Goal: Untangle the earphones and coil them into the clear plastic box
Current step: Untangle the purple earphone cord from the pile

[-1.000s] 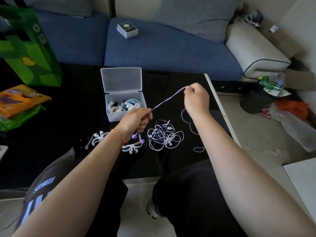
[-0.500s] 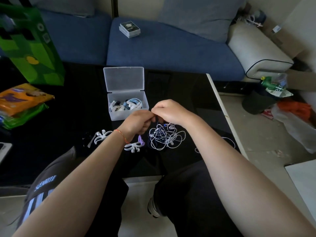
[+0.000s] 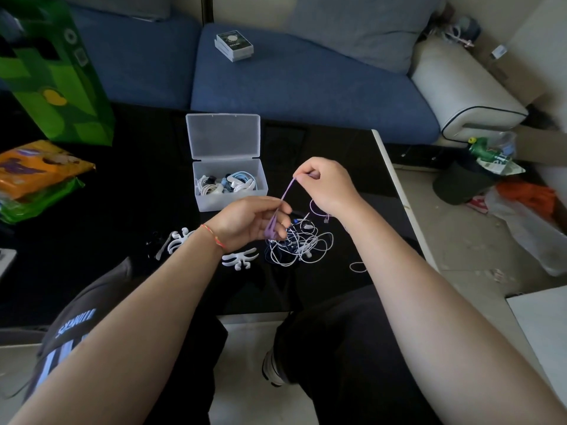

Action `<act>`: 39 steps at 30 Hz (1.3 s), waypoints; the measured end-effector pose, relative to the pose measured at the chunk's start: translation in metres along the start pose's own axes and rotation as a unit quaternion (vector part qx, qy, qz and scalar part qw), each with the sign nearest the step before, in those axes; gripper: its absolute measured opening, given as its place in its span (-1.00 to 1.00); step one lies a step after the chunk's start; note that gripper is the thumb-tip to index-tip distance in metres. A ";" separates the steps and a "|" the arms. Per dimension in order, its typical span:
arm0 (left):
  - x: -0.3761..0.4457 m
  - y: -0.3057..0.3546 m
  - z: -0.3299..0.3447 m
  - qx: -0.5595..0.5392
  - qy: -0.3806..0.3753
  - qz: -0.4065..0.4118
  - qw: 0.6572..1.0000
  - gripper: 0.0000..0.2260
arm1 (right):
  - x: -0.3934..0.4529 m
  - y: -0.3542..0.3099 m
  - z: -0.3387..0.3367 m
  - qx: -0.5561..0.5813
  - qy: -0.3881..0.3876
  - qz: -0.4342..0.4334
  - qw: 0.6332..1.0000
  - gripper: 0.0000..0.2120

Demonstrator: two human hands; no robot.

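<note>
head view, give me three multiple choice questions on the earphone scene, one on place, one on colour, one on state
1. Where does the tangled pile of earphones lie?
A. on the black table, nearer the person than the clear plastic box
B. on the blue sofa
C. inside the green bag

2. What colour is the earphone cable stretched between the hands?
A. red
B. purple
C. green

3. How is the clear plastic box?
A. shut and empty
B. lying upside down
C. open, lid tipped back, earphones inside

Answers: 1 A, the pile sits on the dark tabletop below the box. 2 B, the strand from the left hand to the right hand is purple. 3 C, the lid stands back and coiled earphones show inside.
</note>
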State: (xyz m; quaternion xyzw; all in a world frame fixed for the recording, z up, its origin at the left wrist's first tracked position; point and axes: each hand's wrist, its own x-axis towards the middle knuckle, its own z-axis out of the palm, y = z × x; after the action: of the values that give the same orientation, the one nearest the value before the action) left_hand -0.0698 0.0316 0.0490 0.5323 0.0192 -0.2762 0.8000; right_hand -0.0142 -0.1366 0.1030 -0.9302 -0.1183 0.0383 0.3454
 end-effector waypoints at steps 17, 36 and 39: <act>-0.004 0.012 0.004 -0.188 0.059 0.115 0.974 -0.78 | -0.020 -0.008 0.009 -0.007 -0.227 0.039 0.973 -0.80; 0.007 -0.003 0.003 0.048 0.220 0.111 0.968 -0.79 | -0.017 -0.014 0.013 -0.023 -0.149 -0.031 0.988 -0.88; 0.007 -0.004 0.006 0.033 0.233 0.112 0.965 -0.79 | -0.018 -0.017 0.012 -0.034 -0.191 -0.041 0.980 -0.88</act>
State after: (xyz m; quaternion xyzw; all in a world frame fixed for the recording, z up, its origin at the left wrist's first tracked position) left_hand -0.0672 0.0223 0.0459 0.6071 0.1365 -0.0536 0.7810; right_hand -0.0367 -0.1210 0.1046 -0.9113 -0.2215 0.1974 0.2856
